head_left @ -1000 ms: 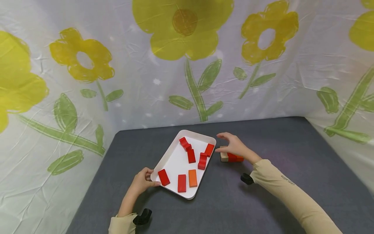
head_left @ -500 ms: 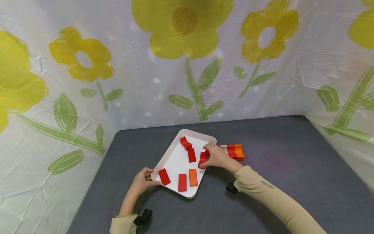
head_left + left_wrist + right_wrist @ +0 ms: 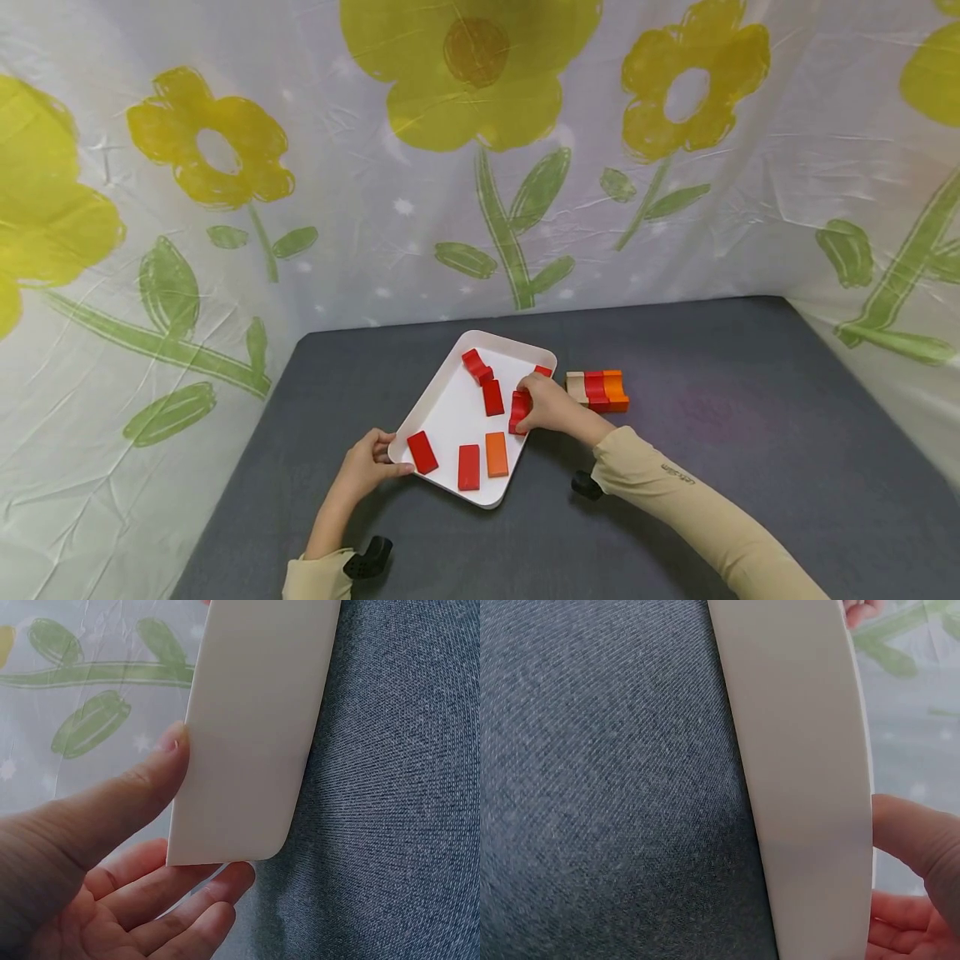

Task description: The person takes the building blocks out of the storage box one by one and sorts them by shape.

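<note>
While both hands work at the white tray (image 3: 442, 400):
L hand (image 3: 365, 463): pinches tray's near-left corner, thumb on rim, fingers curled under.
R hand (image 3: 546, 404): fingers closed on curved red block (image 3: 518, 410) inside tray's right side.
Tray: on grey table (image 3: 712, 433), w/ more red blocks + one orange block (image 3: 495, 454).
Row of blocks (image 3: 597, 389): tan, red, orange, on table just right of tray.

One white tray (image 3: 438, 400) holds seven blocks — six red, one orange (image 3: 495, 455) — three more outside.
</note>
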Demonstrator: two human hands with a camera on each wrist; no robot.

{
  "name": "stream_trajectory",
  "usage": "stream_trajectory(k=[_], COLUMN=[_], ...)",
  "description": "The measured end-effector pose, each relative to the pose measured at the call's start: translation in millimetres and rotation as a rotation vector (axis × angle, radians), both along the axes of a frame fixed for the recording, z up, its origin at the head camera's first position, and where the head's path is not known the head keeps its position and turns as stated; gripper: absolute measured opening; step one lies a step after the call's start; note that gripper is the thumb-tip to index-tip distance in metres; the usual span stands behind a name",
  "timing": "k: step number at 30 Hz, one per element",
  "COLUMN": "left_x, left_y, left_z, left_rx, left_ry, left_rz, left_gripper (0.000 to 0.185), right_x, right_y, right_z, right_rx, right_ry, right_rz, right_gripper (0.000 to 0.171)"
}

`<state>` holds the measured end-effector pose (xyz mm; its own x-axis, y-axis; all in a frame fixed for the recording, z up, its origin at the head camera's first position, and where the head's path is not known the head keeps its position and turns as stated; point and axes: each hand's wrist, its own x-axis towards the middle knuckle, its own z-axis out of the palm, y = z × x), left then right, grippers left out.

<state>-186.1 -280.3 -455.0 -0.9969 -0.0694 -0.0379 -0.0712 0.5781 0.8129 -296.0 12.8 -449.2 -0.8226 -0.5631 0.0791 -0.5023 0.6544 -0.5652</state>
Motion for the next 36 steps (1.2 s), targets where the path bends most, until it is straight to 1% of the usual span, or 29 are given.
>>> stream_trajectory(k=[2,8,10,15,21,23,26,29,33,36], left_x=[0.5,0.0,-0.5,-0.3,0.4,0.1,-0.3,-0.4,-0.3,-0.3], left_y=[0,0,1,1,0,0,0,0,0,1], left_z=[0.4,-0.6,-0.5,0.4,0.9,1.0,1.0,1.1,0.6,0.0], left_rx=[0.001,0.017,0.022,0.018,0.007,0.005,0.005,-0.003,-0.007,-0.004], left_ry=[0.002,0.005,0.005,-0.002,-0.013,-0.011,-0.01,-0.008,-0.015,-0.027], left_rz=[0.005,0.0,-0.003,0.002,0.012,0.009,0.012,0.013,0.011,0.015], left_gripper=[0.048,0.047,0.047,0.048,0.049,0.049,0.049,0.049,0.05,0.051], right_x=[-0.1,-1.0,-1.2,-2.2,-8.4,-12.4,-16.3,-19.8,-23.7,-25.4], right_y=[0,5,7,11,20,28,41,58,85,107], right_z=[0.1,1.6,4.5,16.2,34.2,39.4,46.9,50.8,53.1,54.7], right_rx=[-0.001,-0.026,-0.042,-0.096,-0.125,-0.134,-0.151,-0.17,-0.173,-0.161], right_ry=[0.002,0.067,0.071,0.059,0.052,0.037,-0.02,-0.068,-0.082,-0.073], right_rz=[0.007,0.037,0.036,0.04,0.091,0.116,0.149,0.168,0.15,0.11], right_gripper=[0.052,0.052,0.053,0.053,0.053,0.053,0.053,0.052,0.053,0.051])
